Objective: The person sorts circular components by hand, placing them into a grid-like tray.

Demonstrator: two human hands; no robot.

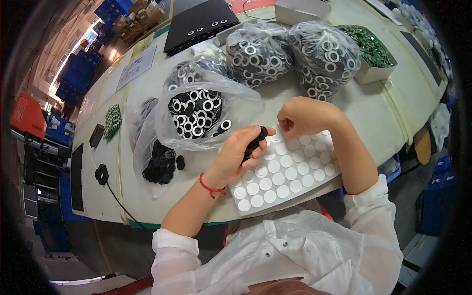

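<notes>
My left hand [239,150] is shut on a small stack of black round pieces [254,142], held above the left part of a white sheet of round white pads [285,172]. A red string circles that wrist. My right hand [301,117] hovers over the sheet's upper edge with its fingers curled and pinched together; whether anything sits in the pinch is hidden. Just left of my left hand lies an open clear bag of black-and-white rings [199,112].
A second clear bag with black discs [160,162] lies at the left. Two full bags of rings [255,51] [324,54] and a box of green parts [371,46] stand behind. A black panel [196,22], a black cabled part [102,173] and blue crates [73,78] lie further off.
</notes>
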